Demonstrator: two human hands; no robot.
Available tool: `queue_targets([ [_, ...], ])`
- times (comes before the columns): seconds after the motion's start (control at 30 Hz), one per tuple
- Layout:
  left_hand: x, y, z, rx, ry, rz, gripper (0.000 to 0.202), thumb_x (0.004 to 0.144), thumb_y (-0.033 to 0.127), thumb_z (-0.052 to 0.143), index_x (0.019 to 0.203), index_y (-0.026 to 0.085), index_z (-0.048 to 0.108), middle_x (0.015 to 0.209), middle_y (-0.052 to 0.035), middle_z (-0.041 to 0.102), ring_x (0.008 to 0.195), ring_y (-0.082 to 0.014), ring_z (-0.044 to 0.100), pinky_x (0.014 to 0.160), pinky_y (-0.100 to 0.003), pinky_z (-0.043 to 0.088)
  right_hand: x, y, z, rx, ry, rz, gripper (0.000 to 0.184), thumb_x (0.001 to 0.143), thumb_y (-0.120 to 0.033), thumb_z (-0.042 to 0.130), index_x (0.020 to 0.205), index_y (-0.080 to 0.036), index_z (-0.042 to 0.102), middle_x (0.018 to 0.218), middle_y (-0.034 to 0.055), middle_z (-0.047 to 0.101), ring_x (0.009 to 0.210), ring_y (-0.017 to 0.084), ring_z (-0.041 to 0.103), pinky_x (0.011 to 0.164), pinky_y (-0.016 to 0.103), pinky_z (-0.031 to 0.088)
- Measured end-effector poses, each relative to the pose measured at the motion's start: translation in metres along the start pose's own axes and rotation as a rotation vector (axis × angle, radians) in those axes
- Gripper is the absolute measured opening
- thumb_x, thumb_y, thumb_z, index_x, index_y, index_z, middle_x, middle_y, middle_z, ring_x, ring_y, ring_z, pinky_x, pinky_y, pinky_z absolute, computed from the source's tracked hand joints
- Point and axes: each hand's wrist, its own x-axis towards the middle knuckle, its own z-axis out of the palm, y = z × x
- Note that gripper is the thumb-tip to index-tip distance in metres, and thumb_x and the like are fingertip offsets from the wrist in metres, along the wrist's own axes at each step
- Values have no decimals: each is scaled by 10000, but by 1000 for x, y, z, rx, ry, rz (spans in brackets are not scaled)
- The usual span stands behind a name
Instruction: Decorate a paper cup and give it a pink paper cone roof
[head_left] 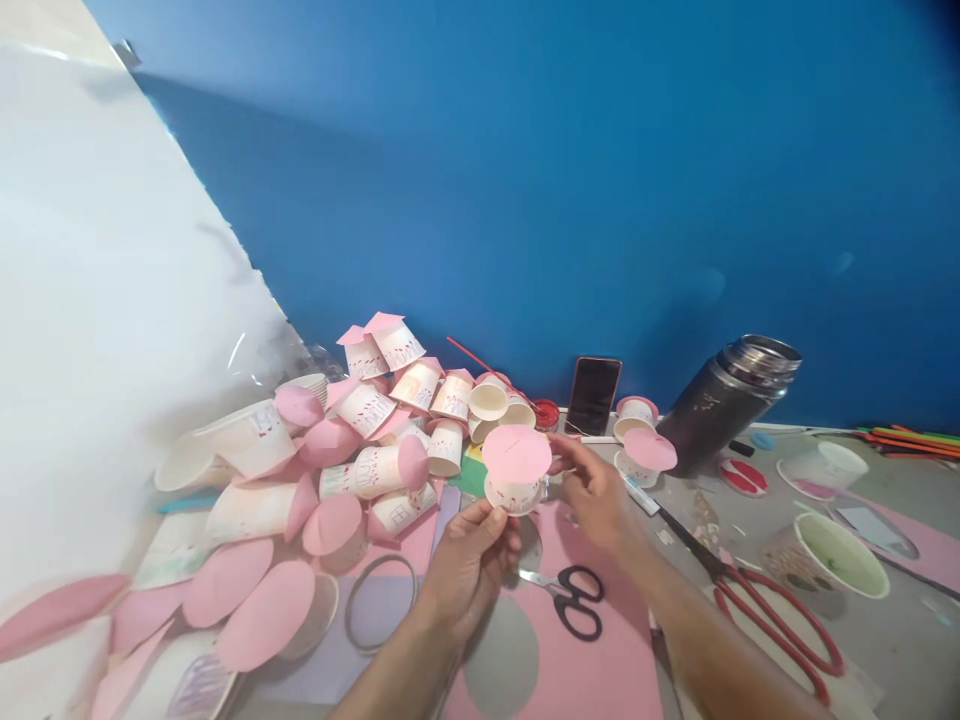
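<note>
A small paper cup (513, 495) with drawn marks is upside down or tilted in front of me, a pink paper circle (517, 453) on its top. My left hand (474, 560) grips the cup from below, thumb on its rim. At the right edge of the circle, the curled fingers of my right hand (589, 490) pinch it; the fingertips are partly hidden. Below the hands, black-handled scissors (577, 602) rest on a pink sheet (592, 670) with round holes cut in it.
Many pink-topped paper cups (375, 470) are heaped at the left. A phone (593, 395) leans on the blue wall, beside a dark bottle (724, 405). Large red-handled scissors (780, 610), a green-lined cup (844, 555) and a tape ring (381, 603) lie around.
</note>
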Motion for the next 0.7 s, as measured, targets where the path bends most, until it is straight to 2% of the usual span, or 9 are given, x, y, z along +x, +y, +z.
queue_targets([
  [0.1,6,-1,-5,172,60,107,486,593,530,981,734,132,740,616,-16,654,575,-95,529,569,-210,398,5,-4,-14,76,71,54,409,898,-374,655,1273,-230,729,1191,111,768,1000,265,716,700,338,605],
  [0.2,7,-5,-5,336,91,157,432,657,533,919,721,136,764,602,-22,652,577,-108,516,582,-231,398,4,-12,-22,122,-1,-18,431,921,-515,715,1278,-275,744,1351,111,723,1143,290,694,849,385,611],
  [0.33,3,-6,0,442,73,195,348,719,482,841,663,151,750,593,-20,631,577,-124,514,603,-259,404,-3,-18,-19,131,-101,-140,435,901,-552,761,1280,-337,758,1521,70,617,1384,331,572,1085,470,530],
  [0.5,-3,-5,3,507,54,282,303,755,437,790,637,160,755,634,-15,596,607,-128,510,608,-264,396,-9,-18,-12,83,-97,-163,371,892,-512,791,1222,-343,789,1500,76,628,1407,334,563,1123,489,503],
  [0.7,-3,-7,1,498,68,236,330,745,470,797,650,157,752,622,-12,579,614,-140,511,619,-278,410,-9,-19,-9,38,-69,-185,401,900,-530,764,1231,-306,786,1457,101,665,1391,337,581,1102,487,521],
])
